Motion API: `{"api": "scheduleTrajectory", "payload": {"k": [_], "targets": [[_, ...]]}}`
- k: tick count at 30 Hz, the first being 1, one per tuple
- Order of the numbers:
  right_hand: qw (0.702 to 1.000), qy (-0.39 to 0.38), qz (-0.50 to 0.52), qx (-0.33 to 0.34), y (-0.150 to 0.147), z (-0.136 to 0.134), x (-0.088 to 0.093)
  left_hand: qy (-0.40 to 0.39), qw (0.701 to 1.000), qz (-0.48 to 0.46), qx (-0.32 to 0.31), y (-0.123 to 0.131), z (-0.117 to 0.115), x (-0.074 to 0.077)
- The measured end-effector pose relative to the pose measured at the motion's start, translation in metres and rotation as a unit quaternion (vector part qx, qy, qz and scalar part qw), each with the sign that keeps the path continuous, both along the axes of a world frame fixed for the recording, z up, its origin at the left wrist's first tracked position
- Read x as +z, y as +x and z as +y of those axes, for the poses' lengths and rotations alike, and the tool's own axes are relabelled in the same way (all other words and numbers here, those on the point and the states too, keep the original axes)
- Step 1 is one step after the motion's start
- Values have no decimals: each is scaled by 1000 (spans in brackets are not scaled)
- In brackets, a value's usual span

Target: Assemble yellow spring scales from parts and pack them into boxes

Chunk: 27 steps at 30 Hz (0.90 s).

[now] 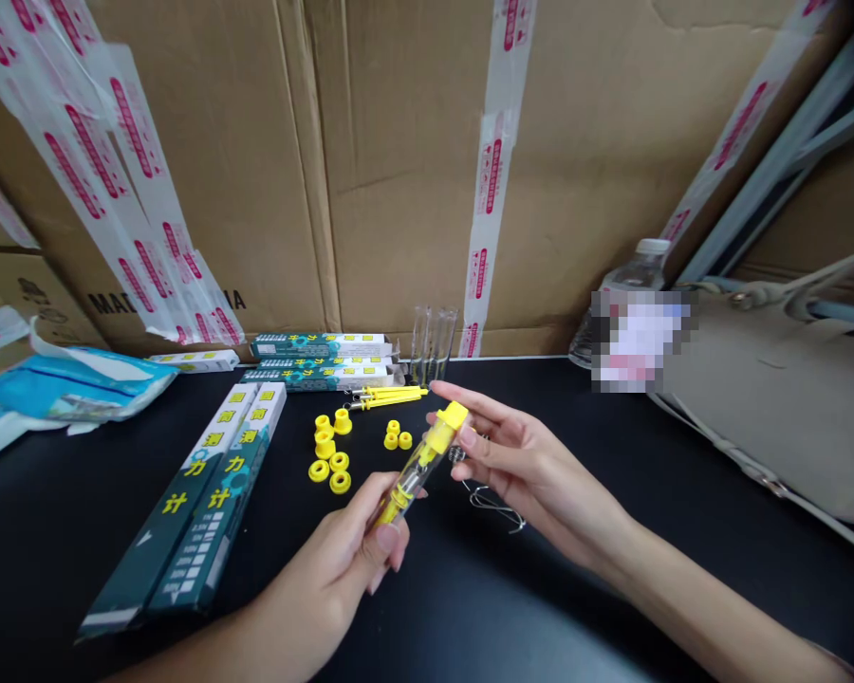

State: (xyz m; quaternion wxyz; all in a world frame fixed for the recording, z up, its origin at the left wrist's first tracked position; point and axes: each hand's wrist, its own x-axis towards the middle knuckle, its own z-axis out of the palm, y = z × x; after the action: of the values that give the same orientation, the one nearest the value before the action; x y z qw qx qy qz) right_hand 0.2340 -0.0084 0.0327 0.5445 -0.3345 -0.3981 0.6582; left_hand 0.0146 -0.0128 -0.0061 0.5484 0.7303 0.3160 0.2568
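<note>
A black tabletop (470,617) is backed by brown cardboard (399,237), and two long green-and-white cartons (175,517) are laid side by side at left. Now, above the table's middle, a clear tube (418,474) is held tilted, its lower end wrapped by the left hand (348,550); its yellow end cap (448,427) is pinched by the right hand (533,465), index finger stretched out. Beyond, loose yellow collars (324,444) are clustered beside three smaller yellow caps (392,441).
</note>
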Motion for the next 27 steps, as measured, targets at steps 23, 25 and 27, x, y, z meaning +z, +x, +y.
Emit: {"api": "scheduleTrajectory", "payload": {"k": [23,25,27], "targets": [[999,-21,15,-29,-2,0,-6,11,999,27,12,-1,0,0],[999,-21,15,-23,-2,0,-5,11,999,28,13,-1,0,-1],[1000,-16,9,-21,-2,1,-4,9,1000,23,10,-1,0,-1]]}}
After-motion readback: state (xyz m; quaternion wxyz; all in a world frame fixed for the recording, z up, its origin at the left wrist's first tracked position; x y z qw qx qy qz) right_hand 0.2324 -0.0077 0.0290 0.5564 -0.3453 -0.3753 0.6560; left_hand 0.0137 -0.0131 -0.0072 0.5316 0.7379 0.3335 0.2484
